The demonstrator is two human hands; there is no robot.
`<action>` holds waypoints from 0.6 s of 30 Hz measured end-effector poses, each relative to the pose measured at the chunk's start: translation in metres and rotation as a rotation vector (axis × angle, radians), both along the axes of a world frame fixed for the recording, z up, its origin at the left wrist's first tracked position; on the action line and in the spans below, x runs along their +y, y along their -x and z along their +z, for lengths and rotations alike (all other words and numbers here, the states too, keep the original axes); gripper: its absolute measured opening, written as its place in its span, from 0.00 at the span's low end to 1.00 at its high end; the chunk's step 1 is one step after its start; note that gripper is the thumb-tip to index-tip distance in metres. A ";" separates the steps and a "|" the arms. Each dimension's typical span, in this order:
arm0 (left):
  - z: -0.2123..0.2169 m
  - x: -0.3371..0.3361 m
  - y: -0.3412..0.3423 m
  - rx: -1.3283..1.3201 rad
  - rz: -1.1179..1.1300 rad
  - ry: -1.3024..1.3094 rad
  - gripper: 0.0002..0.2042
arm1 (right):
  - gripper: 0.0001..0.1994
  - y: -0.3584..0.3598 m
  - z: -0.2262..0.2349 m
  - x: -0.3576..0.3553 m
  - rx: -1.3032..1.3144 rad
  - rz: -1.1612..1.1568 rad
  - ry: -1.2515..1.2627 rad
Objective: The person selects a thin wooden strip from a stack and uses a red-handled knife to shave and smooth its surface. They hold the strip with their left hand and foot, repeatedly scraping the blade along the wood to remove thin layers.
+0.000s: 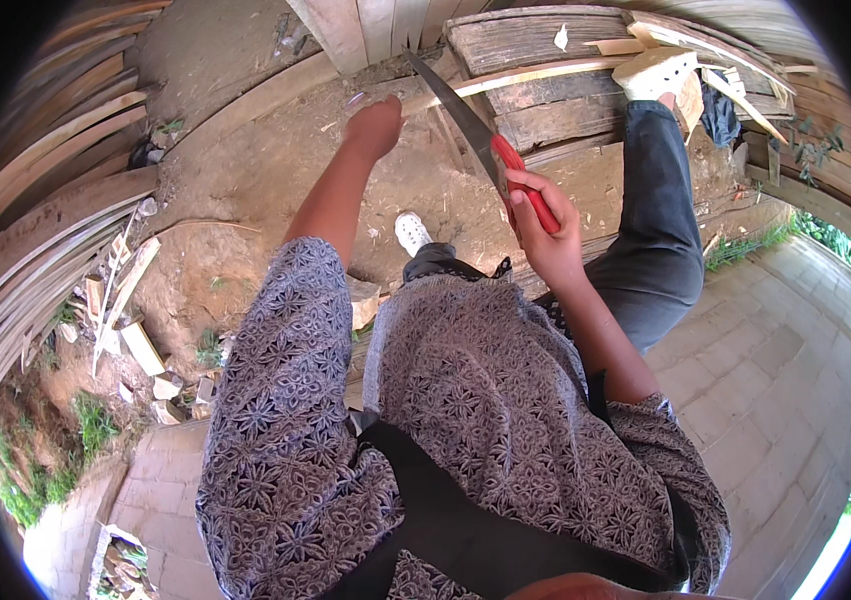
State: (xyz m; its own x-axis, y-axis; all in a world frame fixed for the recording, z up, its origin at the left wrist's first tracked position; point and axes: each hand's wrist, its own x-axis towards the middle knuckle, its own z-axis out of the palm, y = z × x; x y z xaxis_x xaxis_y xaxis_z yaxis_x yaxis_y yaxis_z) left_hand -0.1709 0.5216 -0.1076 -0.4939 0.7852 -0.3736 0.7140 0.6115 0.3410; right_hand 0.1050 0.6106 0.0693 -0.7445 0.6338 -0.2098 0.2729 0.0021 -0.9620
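Observation:
My right hand (551,225) is wrapped round the red handle (526,180) of a handsaw. Its long grey blade (456,108) points up and to the left, crossing over a thin pale wooden strip (536,73). At the strip's left end my left hand (376,128) is closed on it, a little left of the blade. From there the strip runs right across a low stack of weathered planks (546,42). My right foot, in a cream clog (654,72), rests on that stack over the strip. Whether the saw teeth touch the strip I cannot tell.
My other clog (411,232) stands on the dirt ground (296,180). Stacked boards (66,150) line the left side, with wood offcuts (143,347) below them. A dark plastic bag (719,115) lies beside the plank stack. A block wall (776,340) curves along the right.

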 end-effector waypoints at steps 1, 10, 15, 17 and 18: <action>-0.008 0.000 -0.006 0.109 0.011 0.004 0.12 | 0.10 -0.001 0.001 -0.001 -0.005 0.003 -0.005; -0.031 -0.002 -0.030 0.378 0.018 -0.057 0.07 | 0.09 -0.026 -0.012 -0.015 0.037 0.018 -0.088; -0.022 0.005 -0.027 0.266 0.059 -0.015 0.08 | 0.08 -0.034 -0.028 -0.012 0.063 0.011 -0.099; -0.014 0.004 -0.018 0.187 0.042 -0.038 0.10 | 0.09 -0.032 -0.034 -0.009 0.091 0.014 -0.086; -0.008 0.002 -0.017 0.143 0.032 -0.043 0.11 | 0.08 -0.031 -0.034 -0.009 0.081 0.002 -0.075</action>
